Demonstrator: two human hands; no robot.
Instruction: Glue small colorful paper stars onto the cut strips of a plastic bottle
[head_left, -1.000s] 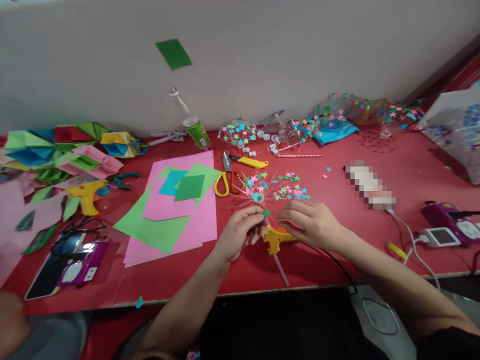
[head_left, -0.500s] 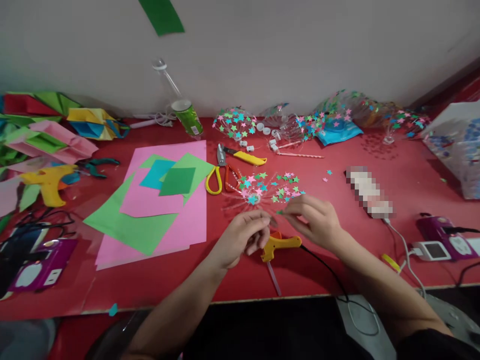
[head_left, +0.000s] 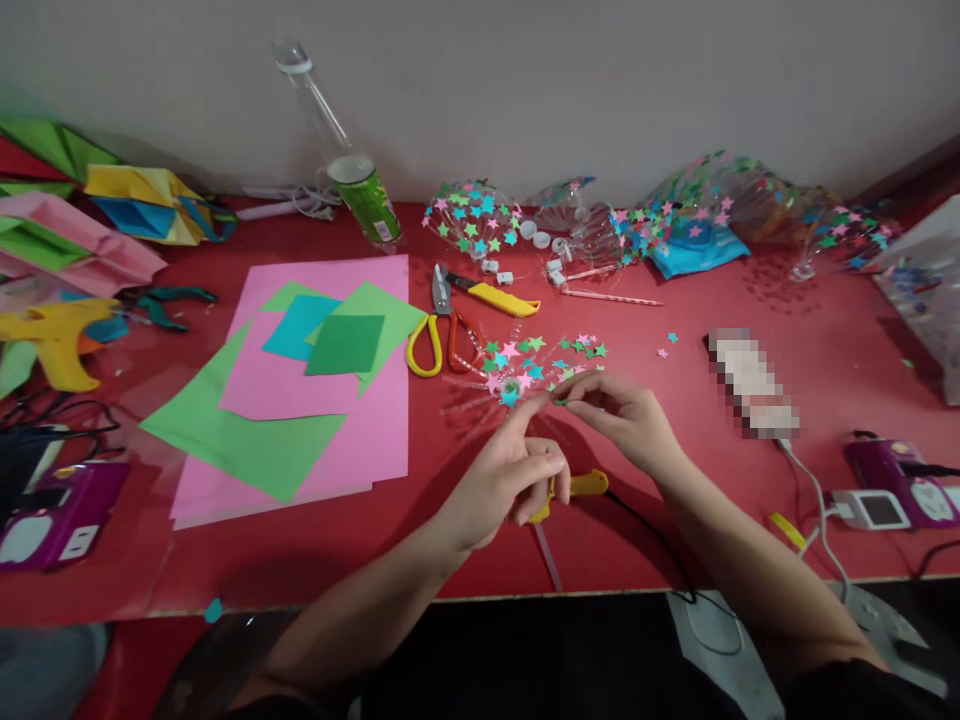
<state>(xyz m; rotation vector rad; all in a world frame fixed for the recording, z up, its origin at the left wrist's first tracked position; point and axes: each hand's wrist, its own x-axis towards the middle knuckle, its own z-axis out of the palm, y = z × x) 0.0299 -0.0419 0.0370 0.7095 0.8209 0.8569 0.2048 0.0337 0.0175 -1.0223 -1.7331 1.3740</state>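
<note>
My right hand [head_left: 621, 415] pinches a tiny green star [head_left: 559, 402] between thumb and fingertips. My left hand [head_left: 517, 470] has its index finger stretched toward that star, the tip at or very near it. Its thumb and other fingers are loosely curled, with nothing visible in them. Just beyond both hands lies a cut clear plastic bottle piece [head_left: 511, 386], its strips spread out and dotted with small coloured stars. Beneath my hands rests a yellow glue gun [head_left: 589, 484], partly hidden by my left hand, a glue stick [head_left: 547, 557] projecting from it.
Left of my hands lie pliers [head_left: 441, 290], a yellow cutter knife [head_left: 504, 298] and coloured paper sheets [head_left: 386, 420]. Star-covered plastic pieces [head_left: 474, 222] line the wall beside a bottle [head_left: 364, 200]. A phone [head_left: 754, 385] and power strip [head_left: 904, 470] are at right.
My left index finger has straightened toward the green star, and its thumb has moved away from it. My right hand has shifted slightly left and up. The view has shifted a little.
</note>
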